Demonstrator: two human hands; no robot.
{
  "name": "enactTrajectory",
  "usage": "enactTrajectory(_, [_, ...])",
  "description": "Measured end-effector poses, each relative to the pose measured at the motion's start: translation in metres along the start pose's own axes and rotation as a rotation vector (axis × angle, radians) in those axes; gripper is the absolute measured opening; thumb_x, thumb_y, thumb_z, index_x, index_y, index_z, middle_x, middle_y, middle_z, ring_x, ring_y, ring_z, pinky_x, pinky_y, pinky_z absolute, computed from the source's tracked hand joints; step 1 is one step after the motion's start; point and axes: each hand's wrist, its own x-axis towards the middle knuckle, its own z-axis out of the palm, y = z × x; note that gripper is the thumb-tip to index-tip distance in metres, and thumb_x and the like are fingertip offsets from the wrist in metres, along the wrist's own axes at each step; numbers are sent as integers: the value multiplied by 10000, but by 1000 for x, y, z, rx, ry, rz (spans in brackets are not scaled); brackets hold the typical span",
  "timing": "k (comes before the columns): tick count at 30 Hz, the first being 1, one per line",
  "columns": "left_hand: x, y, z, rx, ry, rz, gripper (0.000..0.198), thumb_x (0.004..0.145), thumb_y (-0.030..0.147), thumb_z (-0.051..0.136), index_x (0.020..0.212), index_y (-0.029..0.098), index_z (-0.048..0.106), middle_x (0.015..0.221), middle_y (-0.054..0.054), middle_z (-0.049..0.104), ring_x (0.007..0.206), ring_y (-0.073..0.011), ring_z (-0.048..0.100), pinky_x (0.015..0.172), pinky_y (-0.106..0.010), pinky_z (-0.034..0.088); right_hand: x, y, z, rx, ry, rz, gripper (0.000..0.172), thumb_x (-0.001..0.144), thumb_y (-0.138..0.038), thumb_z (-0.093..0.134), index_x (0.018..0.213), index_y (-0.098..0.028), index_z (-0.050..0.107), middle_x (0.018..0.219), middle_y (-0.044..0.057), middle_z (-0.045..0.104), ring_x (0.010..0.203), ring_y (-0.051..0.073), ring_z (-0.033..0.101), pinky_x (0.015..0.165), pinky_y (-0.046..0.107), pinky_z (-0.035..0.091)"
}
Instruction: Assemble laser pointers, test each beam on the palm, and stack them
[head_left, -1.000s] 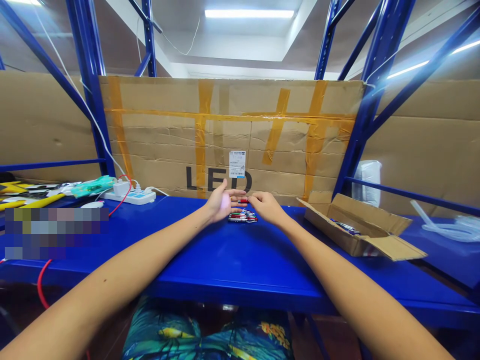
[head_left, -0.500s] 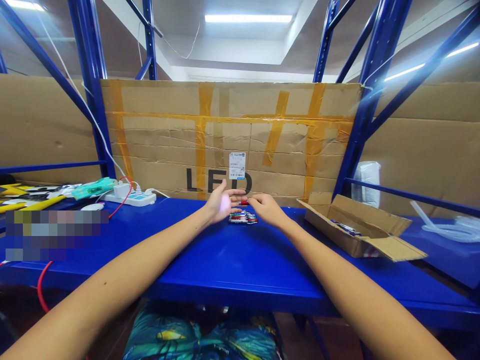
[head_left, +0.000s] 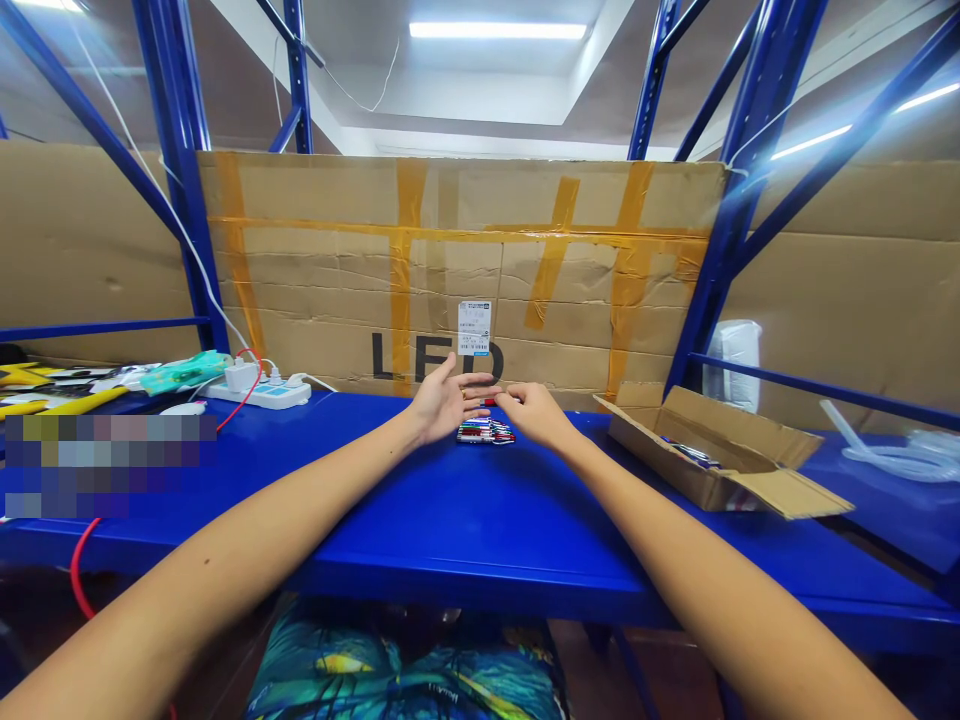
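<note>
Several pens [head_left: 486, 432] of mixed colours lie side by side on the blue table [head_left: 442, 510]. Just left of them, my left hand [head_left: 441, 402] is open, palm turned inward and fingers stretched to the right. My right hand [head_left: 534, 414] is closed in a pinch at the right of the pens. A small red pen [head_left: 489, 402] shows between the two hands, its right end at the fingertips of my right hand. The fingers of my left hand partly cover its left end.
An open cardboard box [head_left: 720, 485] with pens inside stands on the right. A white power strip [head_left: 266, 393] with cables lies at the back left, beside a green packet [head_left: 186, 372]. Behind the table stands a large cardboard sheet [head_left: 322, 290].
Both hands stay in nearly the same place, and the red pen is still between them. The view has shifted very slightly.
</note>
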Motion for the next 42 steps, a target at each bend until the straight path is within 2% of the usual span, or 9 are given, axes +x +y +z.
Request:
enactTrajectory(6, [-1, 0, 2, -4, -12, -53, 659, 906, 629, 333, 1135, 59, 573, 1003, -201, 688, 943, -308, 663, 865, -425, 461, -1, -3, -3, 40, 84, 39, 316, 736, -333, 457, 486, -201, 315, 486, -54, 238, 508, 94, 252, 496, 279, 165])
enactTrajectory(15, [2, 0, -6, -4, -52, -38, 725, 907, 665, 249, 1166, 58, 549, 1060, -223, 674, 999, -329, 648, 882, -439, 449, -1, -1, -4, 31, 111, 19, 306, 724, -329, 454, 491, -205, 300, 499, -53, 226, 519, 94, 241, 500, 278, 158])
enactTrajectory(28, [2, -2, -6, 24, -60, -24, 748, 878, 704, 265, 1152, 78, 568, 1081, -221, 668, 1022, -332, 632, 904, -459, 438, -2, -3, -5, 18, 78, 49, 303, 718, -340, 460, 479, -206, 330, 490, -46, 260, 515, 98, 259, 497, 279, 161])
enactTrajectory(38, [0, -1, -2, 19, -33, -31, 754, 884, 703, 246, 1147, 78, 573, 1049, -206, 675, 982, -322, 644, 881, -444, 441, -1, -4, -5, 15, 101, 32, 302, 722, -321, 458, 485, -206, 311, 491, -47, 253, 519, 97, 253, 501, 284, 157])
enactTrajectory(42, [0, 0, -2, 13, -33, -34, 742, 879, 705, 273, 1116, 77, 589, 1049, -209, 674, 1003, -336, 637, 877, -450, 447, -1, -3, -5, 12, 69, 63, 300, 729, -319, 450, 480, -209, 324, 469, -48, 262, 499, 99, 264, 500, 287, 154])
